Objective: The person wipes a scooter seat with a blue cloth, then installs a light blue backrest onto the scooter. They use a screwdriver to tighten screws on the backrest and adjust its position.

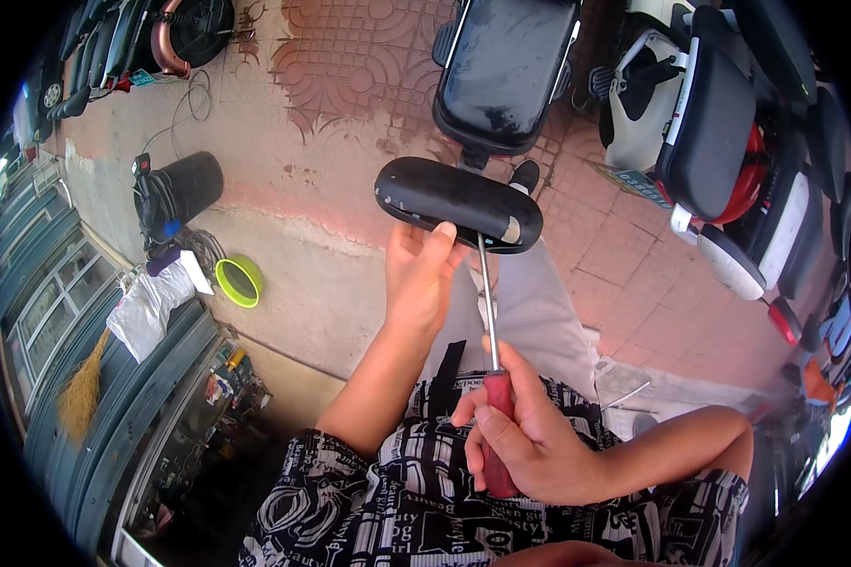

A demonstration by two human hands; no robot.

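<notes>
That black oblong plastic cover [459, 203] is up in front of you, held out over the pavement, and your left hand [421, 283] has it pinched at its near edge, thumb on the top face and fingers curled under. It looks like a light, stiff moulded shell, scuffed pale at both ends, so it's likely smooth and ready to twist in a loose grip; the long near edge, close to where the tool bears, is the sound place to hold.

Your right hand [520, 444] is closed tight round the red handle of the screwdriver [492, 364], shaft running straight up to the cover's underside. The tip itself is hidden.

Beyond it, a scooter seat [506, 66] and more parked scooters [719, 142] on the red tiles; off left, a black bucket [184, 189] and a green ring [239, 281].
</notes>
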